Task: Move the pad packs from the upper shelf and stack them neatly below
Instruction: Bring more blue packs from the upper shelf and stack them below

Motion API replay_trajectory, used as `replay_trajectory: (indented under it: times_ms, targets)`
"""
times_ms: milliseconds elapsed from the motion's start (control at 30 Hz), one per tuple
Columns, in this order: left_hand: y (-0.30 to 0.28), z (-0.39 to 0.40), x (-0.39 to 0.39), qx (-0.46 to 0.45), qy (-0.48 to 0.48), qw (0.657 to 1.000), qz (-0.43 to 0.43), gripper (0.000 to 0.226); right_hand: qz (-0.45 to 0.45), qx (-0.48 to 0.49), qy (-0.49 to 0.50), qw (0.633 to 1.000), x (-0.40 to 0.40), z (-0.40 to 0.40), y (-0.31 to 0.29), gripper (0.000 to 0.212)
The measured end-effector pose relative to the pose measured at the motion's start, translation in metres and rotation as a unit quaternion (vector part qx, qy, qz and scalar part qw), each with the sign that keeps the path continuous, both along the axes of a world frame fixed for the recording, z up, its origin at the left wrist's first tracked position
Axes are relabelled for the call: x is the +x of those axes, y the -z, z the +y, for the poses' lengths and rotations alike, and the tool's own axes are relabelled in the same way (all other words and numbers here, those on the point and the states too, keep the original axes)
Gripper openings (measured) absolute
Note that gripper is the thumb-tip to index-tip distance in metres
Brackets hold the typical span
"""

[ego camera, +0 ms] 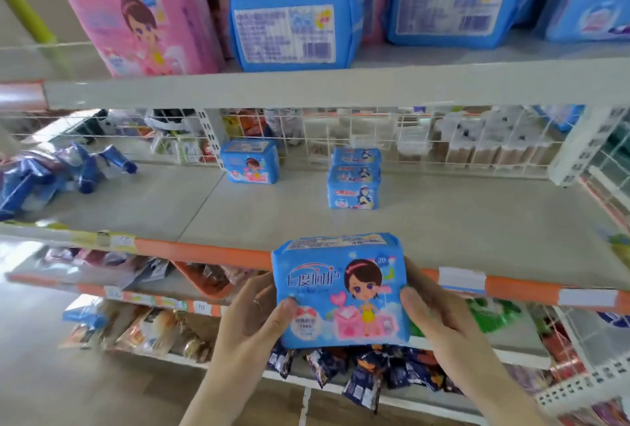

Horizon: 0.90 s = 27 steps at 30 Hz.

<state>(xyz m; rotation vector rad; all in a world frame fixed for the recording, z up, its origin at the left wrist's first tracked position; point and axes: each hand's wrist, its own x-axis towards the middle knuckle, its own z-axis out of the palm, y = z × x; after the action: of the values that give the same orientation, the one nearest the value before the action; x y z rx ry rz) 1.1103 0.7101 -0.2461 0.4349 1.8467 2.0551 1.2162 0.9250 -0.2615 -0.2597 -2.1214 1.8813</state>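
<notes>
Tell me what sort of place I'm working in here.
Most likely a small shop aisle. Metal shelves carry price-tag strips along their edges, many identical pad packs sit on the upper shelf, and snack bags fill the shelves below.

Left hand (259, 313) and right hand (433, 313) raised; fingers curled.

A grey metal shelving unit (341, 88) with orange edge strips (204, 250) fills the view. A white wire grid (392, 139) backs the middle shelf. A pale tiled floor (51, 374) lies below left, in soft even light.
</notes>
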Motion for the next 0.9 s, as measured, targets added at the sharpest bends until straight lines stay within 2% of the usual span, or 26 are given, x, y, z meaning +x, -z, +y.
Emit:
replay_trajectory:
  times_ms: [67, 100, 167, 233, 400, 500, 600, 733, 900]
  targets:
    - [0.003, -0.005, 0.005, -0.02, -0.031, 0.999, 0.001, 0.066, -0.013, -0.01, -0.016, 1.0, -0.01, -0.004, -0.001, 0.029]
    - [0.005, -0.009, 0.007, -0.03, -0.048, 0.998, 0.002, 0.062, -0.02, -0.014, -0.035, 0.999, -0.015, -0.007, 0.0, 0.03]
    - [0.007, -0.019, 0.009, -0.049, -0.075, 0.996, 0.013, 0.038, -0.035, -0.025, -0.065, 0.997, -0.024, -0.016, 0.001, 0.029]
    - [0.006, -0.027, 0.009, -0.06, -0.095, 0.994, 0.018, 0.023, -0.04, -0.016, -0.076, 0.996, -0.032, -0.027, -0.002, 0.026]
    - [0.003, -0.043, -0.008, -0.078, -0.083, 0.993, 0.034, 0.034, -0.046, 0.029, -0.092, 0.994, -0.048, -0.052, -0.001, 0.045]
    - [0.003, -0.055, -0.023, -0.085, -0.062, 0.994, 0.042, 0.04, -0.043, 0.018, -0.068, 0.997, -0.057, -0.068, -0.002, 0.036]
    - [0.001, -0.073, -0.04, -0.093, -0.042, 0.992, 0.068, 0.033, -0.05, 0.045, -0.04, 0.997, -0.069, -0.09, -0.005, 0.039]
    - [0.004, -0.102, -0.064, -0.073, -0.024, 0.995, 0.065, 0.029, -0.052, 0.079, -0.012, 0.995, -0.088, -0.124, -0.015, 0.023]
    - [0.009, -0.143, -0.092, -0.034, -0.023, 0.998, 0.044, 0.026, -0.058, 0.129, 0.007, 0.99, -0.116, -0.167, -0.019, 0.026]
